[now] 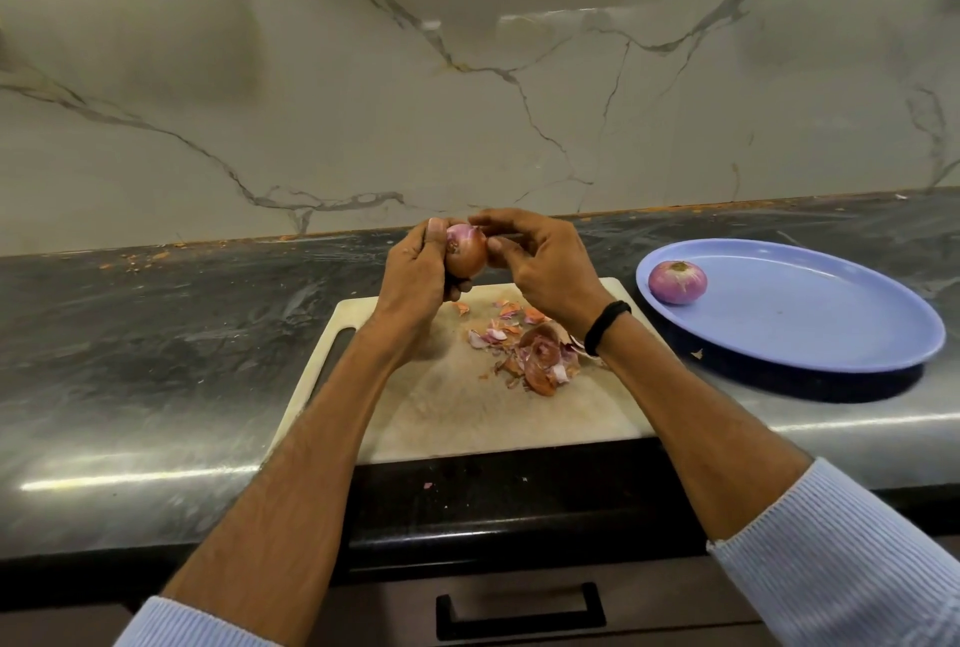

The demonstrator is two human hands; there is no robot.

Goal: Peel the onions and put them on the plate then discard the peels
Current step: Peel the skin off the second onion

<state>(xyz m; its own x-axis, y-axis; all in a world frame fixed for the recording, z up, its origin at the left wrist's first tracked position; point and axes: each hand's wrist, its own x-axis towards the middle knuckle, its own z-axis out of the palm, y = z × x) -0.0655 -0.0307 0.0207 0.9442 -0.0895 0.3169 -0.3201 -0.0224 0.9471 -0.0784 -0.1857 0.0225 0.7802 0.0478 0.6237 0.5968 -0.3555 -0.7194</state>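
My left hand (pixel 418 277) grips a partly peeled onion (pixel 466 251) above the far edge of the white cutting board (pixel 447 412). The onion shows purple flesh at its top and brown skin below. My right hand (pixel 540 264) pinches the onion's skin at its top right side with thumb and fingers. A heap of brown and pink peels (pixel 530 350) lies on the board under my right wrist. One peeled purple onion (pixel 677 282) rests at the left side of the blue plate (pixel 831 334), which stands to the right of the board.
The board lies on a dark stone counter (pixel 156 360) against a marbled wall (pixel 467 74). A drawer with a black handle (pixel 519 610) sits below the counter's front edge. Small peel scraps dot the counter near the wall and in front of the board.
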